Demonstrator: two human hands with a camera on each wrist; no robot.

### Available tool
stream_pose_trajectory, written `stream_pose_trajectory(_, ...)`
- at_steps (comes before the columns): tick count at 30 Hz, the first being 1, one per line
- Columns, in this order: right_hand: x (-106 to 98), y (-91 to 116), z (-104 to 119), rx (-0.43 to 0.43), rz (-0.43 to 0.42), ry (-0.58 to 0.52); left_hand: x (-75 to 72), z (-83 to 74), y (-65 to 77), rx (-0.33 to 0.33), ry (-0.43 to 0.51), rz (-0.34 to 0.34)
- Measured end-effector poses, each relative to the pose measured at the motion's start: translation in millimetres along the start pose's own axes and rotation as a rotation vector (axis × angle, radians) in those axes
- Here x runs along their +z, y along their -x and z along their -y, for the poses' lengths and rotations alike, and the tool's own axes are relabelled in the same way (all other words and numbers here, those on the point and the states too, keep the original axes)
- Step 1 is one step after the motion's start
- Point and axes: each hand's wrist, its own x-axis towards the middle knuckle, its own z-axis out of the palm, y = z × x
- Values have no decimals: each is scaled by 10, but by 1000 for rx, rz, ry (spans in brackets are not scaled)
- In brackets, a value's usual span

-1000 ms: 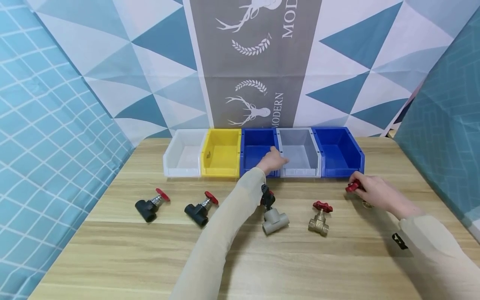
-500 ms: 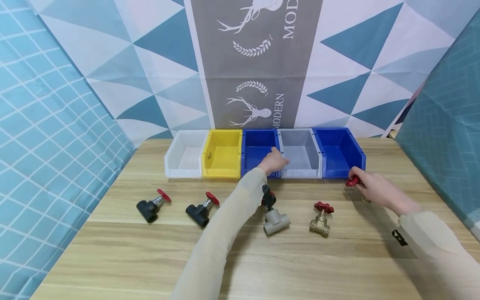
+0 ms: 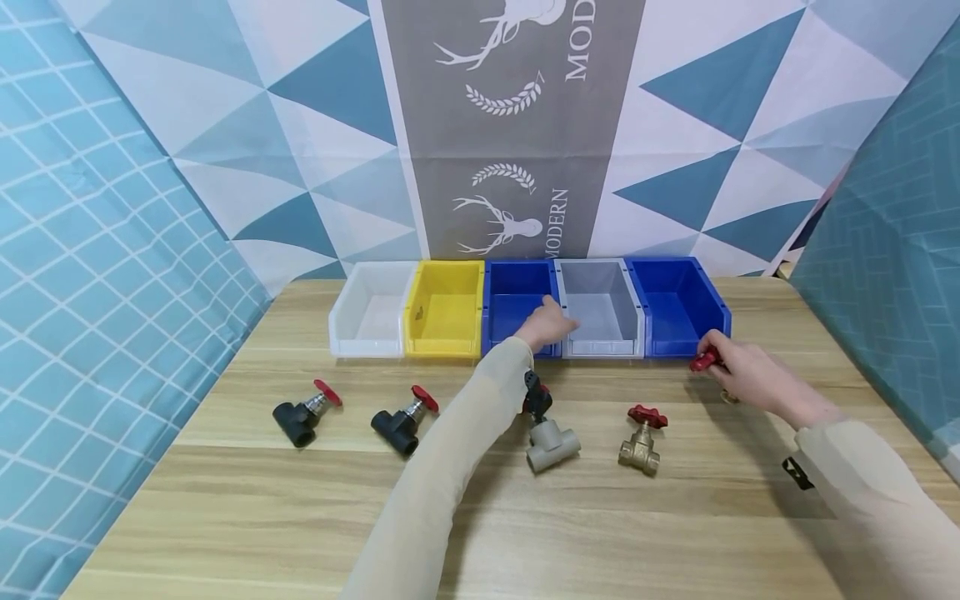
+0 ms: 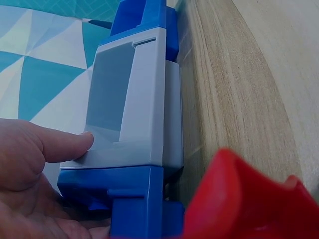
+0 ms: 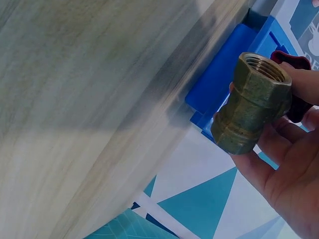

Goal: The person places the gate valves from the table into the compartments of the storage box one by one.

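One valve (image 5: 250, 112) — inside right grip (image 3: 752, 377), fingers curled | left grip (image 3: 543, 325) astride bins (image 3: 600, 345) — hold unclear

left sleeve (image 3: 435, 471): long, plain, pale cream cloth, narrow along the forearm, lightly creased, ending at the wrist and leaving the left hand (image 3: 544, 324) bare. right sleeve (image 3: 870, 492): same cream cloth, soft folds near the wrist end, right hand (image 3: 756, 382) likewise bare. worn gear: small black fitting (image 3: 530, 382) at the left wrist, dotted on its upper end, and a flat black piece (image 3: 797, 474) with a pale mark beside the right wrist; finer detail unreadable.
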Motion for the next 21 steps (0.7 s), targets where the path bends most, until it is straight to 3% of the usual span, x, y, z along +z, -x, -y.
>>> stream_pose_trajectory(11,-64,-71,46,57,39,-27,16,-21,-16,-21,-11,0)
stream_pose_trajectory(21,-80,-110,65,57,42,-30,13,-8,-10,-11,-8,2)
